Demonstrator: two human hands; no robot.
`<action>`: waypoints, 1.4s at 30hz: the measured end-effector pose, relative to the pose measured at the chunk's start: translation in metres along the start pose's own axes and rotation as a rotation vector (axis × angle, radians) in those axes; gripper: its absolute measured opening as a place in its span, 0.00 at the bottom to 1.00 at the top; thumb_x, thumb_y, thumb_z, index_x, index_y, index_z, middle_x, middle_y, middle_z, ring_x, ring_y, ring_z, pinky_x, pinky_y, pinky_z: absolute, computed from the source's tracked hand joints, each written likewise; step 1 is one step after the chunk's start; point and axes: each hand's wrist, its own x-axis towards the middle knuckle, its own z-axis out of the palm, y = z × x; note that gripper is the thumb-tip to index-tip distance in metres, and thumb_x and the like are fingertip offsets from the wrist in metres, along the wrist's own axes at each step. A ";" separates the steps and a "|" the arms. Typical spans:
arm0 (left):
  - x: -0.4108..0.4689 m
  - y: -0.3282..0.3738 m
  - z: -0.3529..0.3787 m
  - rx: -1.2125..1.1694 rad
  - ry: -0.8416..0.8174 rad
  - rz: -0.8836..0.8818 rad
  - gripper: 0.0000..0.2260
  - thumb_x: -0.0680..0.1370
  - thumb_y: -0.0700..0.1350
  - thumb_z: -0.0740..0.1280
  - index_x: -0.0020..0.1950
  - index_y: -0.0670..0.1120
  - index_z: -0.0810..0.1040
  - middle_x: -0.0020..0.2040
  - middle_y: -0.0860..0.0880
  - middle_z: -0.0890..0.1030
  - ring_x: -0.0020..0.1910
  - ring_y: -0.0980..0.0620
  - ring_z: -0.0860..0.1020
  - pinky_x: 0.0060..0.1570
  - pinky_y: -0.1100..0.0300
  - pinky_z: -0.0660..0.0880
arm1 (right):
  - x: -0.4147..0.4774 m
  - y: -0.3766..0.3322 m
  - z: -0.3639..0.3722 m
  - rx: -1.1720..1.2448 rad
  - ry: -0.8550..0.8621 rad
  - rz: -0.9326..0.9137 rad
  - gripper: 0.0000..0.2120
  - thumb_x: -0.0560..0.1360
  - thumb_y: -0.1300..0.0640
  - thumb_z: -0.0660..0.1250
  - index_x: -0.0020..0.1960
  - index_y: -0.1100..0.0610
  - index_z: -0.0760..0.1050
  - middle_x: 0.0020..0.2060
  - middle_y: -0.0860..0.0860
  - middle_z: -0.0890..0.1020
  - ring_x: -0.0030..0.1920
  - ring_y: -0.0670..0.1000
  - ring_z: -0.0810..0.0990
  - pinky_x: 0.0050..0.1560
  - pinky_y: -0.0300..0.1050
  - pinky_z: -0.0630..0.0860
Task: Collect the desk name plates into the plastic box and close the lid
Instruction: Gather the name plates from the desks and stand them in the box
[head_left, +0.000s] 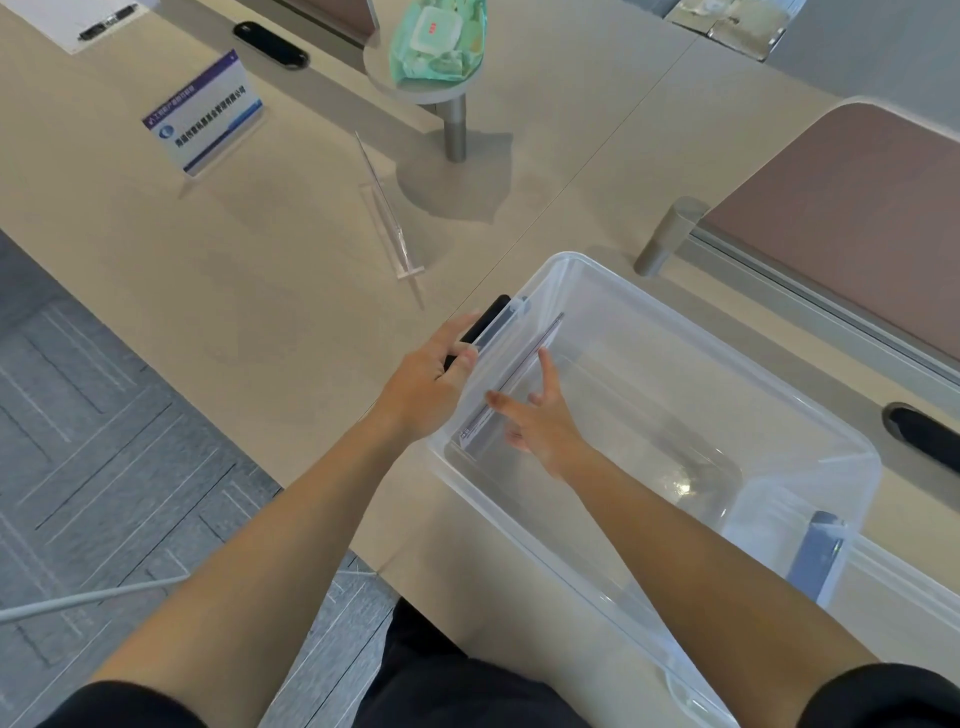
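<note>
Both hands work at the clear plastic box (613, 291), left hand (426, 384) clamped on its black latch (480, 325), right hand (540, 415) spread against a clear acrylic name plate (511, 382) inside; the next clear plate (387, 213) lies up-left, long axis pointing away, nearer the left.

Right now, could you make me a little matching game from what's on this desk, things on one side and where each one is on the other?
Things:
1. printed name plate
2. clear name plate
3. wipes pack
4. left hand

Places:
A. on the small round stand
B. on the box's black latch
C. far left of the desk, upright
D. mid-desk, seen edge-on

Pairs: 1-C, 2-D, 3-A, 4-B
</note>
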 end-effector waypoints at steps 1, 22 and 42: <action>0.000 0.000 0.000 0.000 0.000 0.000 0.18 0.83 0.48 0.57 0.71 0.65 0.65 0.43 0.64 0.78 0.56 0.48 0.78 0.56 0.55 0.74 | 0.000 0.001 0.000 -0.005 0.002 0.001 0.48 0.71 0.55 0.77 0.77 0.35 0.49 0.77 0.54 0.59 0.71 0.54 0.65 0.68 0.64 0.70; 0.001 -0.002 -0.001 0.016 -0.015 0.014 0.19 0.82 0.49 0.57 0.71 0.67 0.64 0.43 0.64 0.78 0.57 0.47 0.78 0.57 0.51 0.75 | 0.001 0.013 0.007 -0.048 0.032 -0.019 0.45 0.73 0.50 0.75 0.78 0.37 0.49 0.78 0.51 0.57 0.76 0.55 0.60 0.67 0.60 0.72; -0.013 0.010 0.002 0.365 0.214 0.356 0.14 0.77 0.41 0.62 0.61 0.47 0.79 0.53 0.47 0.81 0.54 0.44 0.76 0.60 0.54 0.67 | -0.036 -0.048 -0.026 -0.511 0.228 -0.130 0.23 0.77 0.43 0.67 0.67 0.52 0.72 0.60 0.55 0.80 0.54 0.54 0.82 0.58 0.52 0.78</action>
